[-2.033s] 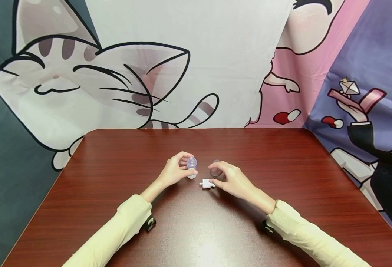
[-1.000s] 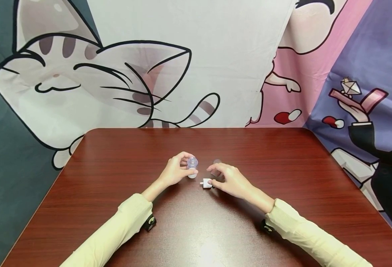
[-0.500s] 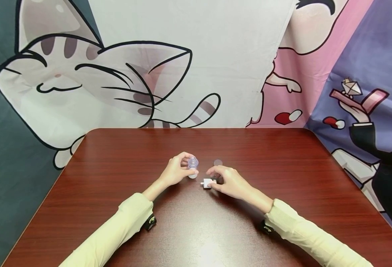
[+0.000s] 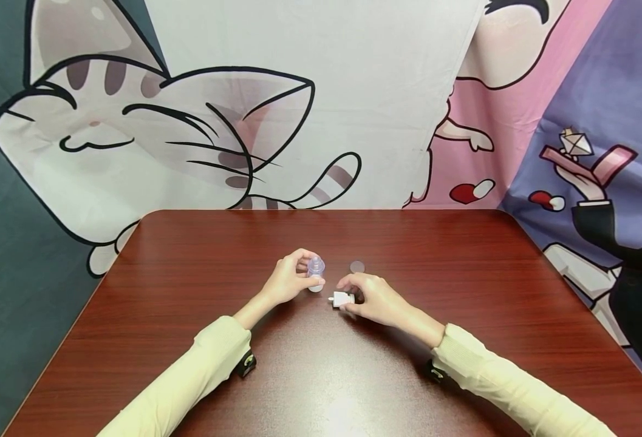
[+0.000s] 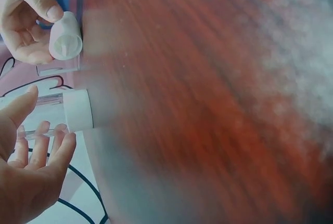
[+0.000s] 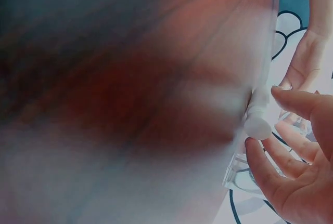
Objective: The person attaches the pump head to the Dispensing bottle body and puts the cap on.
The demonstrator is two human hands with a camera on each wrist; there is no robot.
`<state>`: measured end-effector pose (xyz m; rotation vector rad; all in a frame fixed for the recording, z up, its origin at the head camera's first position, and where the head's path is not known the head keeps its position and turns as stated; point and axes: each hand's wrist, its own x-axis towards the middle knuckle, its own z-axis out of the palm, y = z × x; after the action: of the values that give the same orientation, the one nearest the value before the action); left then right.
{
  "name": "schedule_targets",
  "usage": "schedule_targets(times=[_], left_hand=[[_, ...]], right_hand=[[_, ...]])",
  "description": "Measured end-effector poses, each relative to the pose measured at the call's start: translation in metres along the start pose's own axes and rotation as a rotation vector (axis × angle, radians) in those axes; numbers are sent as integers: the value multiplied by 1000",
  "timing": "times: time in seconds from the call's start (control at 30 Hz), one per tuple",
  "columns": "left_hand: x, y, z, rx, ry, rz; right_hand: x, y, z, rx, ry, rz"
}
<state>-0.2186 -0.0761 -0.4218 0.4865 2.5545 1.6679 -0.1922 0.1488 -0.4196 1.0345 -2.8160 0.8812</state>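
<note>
My left hand (image 4: 288, 278) holds a small upright clear bottle (image 4: 316, 267) with a white base; in the left wrist view, the thumb and fingertips sit on opposite sides of its clear body. To its right, a white bottle top (image 4: 340, 299) with a thin stem lies on its side, stem toward the left. My right hand (image 4: 378, 297) has its thumb on the near side of the top and its curled index finger at the far side. In the right wrist view the white top (image 6: 258, 120) shows between thumb and index finger.
A clear round cap (image 4: 357, 267) stands just beyond the right hand and shows as a clear cup (image 6: 239, 174) in the right wrist view. Both hands work over a glossy reddish-brown table (image 4: 217, 237). Cartoon-printed cloth (image 4: 386, 91) hangs behind the table's far edge.
The right thumb has slid down from over the white top to its near side, uncovering more of it. With the right hand slightly lower, the clear cap shows more. The left hand stays put.
</note>
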Motion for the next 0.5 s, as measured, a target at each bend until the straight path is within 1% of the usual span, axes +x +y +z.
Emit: schedule_targets(times=[0.27, 0.5], left_hand=[[0, -1, 1, 7, 18, 4], [-2, 1, 2, 15, 33, -23]], right_hand=[[2, -2, 1, -28, -26, -21], [1, -3, 3, -41, -37, -21]])
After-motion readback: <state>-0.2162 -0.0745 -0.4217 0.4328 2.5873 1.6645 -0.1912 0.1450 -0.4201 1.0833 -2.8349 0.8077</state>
